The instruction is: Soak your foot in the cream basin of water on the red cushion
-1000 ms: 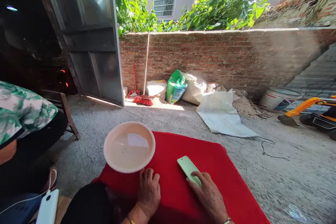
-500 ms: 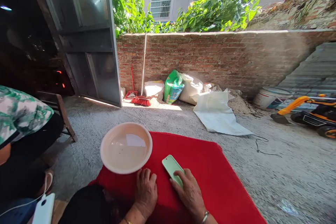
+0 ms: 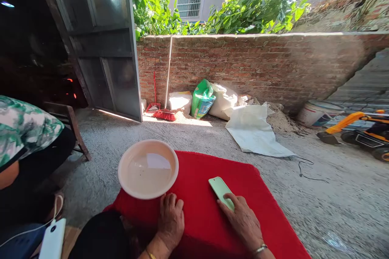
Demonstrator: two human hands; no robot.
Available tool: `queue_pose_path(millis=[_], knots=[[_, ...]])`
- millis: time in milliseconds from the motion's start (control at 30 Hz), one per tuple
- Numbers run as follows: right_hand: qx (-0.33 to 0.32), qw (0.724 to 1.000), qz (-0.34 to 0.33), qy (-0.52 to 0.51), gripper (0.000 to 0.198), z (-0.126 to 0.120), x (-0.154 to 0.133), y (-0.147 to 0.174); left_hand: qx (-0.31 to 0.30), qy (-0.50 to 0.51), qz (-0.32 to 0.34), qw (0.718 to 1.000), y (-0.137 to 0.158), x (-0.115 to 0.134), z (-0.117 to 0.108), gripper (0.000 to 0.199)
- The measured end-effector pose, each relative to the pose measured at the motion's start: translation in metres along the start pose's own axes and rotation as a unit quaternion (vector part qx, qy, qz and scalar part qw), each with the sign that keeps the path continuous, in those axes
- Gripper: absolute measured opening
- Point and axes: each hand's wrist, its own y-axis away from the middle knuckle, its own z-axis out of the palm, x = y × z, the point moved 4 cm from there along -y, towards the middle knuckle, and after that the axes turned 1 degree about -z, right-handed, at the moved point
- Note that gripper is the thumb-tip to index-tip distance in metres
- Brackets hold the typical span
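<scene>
A pale green smartphone (image 3: 219, 188) lies on the red cloth (image 3: 200, 210). My right hand (image 3: 243, 216) grips its near end, thumb along the left side and fingers bent over the right. My left hand (image 3: 172, 216) rests on the cloth, palm down, with its fingers bent, slightly apart and nothing visible in them. Its fingertips are close to the near rim of a pale pink basin (image 3: 123, 178), which holds clear water with a few dark specks. I cannot tell whether they touch the rim.
At left, a person in a patterned shirt (image 3: 33, 129) sits by a wooden chair (image 3: 74, 129). A white device with a cable (image 3: 53, 238) lies lower left. Beyond are a metal door (image 3: 103, 44), a red broom (image 3: 164, 115), sacks (image 3: 203, 99), a white sheet (image 3: 255, 129) and a toy digger (image 3: 364, 137).
My right hand has shifted the phone to the right across the cloth. My left hand stays beside the basin. The whole view has shifted slightly.
</scene>
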Motion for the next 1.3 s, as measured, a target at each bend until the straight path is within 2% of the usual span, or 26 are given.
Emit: queue_pose_path(millis=[767,1300], knots=[[0.056,0.993,-0.017,-0.101,0.034,0.010,0.005,0.003,-0.004,-0.008,0.001,1.000,0.001,-0.002,-0.002,0.021],[0.062,0.993,-0.016,-0.100,0.031,0.010,0.002,0.007,-0.013,0.004,0.000,1.000,0.002,-0.001,-0.009,0.024]])
